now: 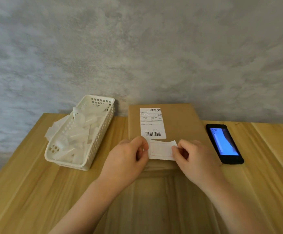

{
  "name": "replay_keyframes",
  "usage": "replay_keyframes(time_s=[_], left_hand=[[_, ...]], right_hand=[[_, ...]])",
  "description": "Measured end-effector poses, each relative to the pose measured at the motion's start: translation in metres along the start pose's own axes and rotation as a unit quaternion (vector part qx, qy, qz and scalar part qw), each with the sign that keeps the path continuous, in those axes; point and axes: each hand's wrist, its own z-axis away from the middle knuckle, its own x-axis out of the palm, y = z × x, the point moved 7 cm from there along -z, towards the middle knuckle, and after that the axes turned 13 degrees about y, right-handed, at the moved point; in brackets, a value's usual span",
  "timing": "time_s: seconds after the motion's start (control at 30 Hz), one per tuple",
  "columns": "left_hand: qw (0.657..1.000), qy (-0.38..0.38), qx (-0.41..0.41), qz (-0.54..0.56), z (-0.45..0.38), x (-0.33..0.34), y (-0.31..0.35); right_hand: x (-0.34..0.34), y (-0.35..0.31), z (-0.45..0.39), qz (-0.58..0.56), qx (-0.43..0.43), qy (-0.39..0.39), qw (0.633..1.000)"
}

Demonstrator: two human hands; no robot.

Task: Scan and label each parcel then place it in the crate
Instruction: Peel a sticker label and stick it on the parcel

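Both hands hold a fresh label over a cardboard parcel, ready to stick it down.

The left hand (129,159) and right hand (194,159) pinch opposite ends of the label (161,150), its long axis running between them. The parcel (179,122) lies just beyond and beneath the fingertips, its shipping sticker (152,123) immediately past the label; both hands hover equally near, fingers curled.

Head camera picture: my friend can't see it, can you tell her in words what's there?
Two hands hold a small white label between them, the left hand pinching one end and the right hand the other, just over a brown cardboard parcel that already has a printed shipping label. On the wooden table, a white basket of paper scraps sits left, a lit black phone right.
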Motion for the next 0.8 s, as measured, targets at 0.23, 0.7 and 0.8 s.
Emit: replay_keyframes(time_s=[0.23,0.7,0.8], left_hand=[[0.999,-0.007,-0.008,-0.045,0.006,0.0,-0.003],[0.997,0.002,0.019,-0.078,0.007,0.027,0.002],[0.995,-0.009,0.038,-0.094,0.012,0.032,-0.001]], right_hand=[[0.003,0.004,-0.003,0.011,-0.065,0.012,0.998],[-0.005,0.006,0.0,0.042,-0.102,0.091,0.99],[0.001,0.013,0.004,0.042,-0.131,0.062,0.989]])
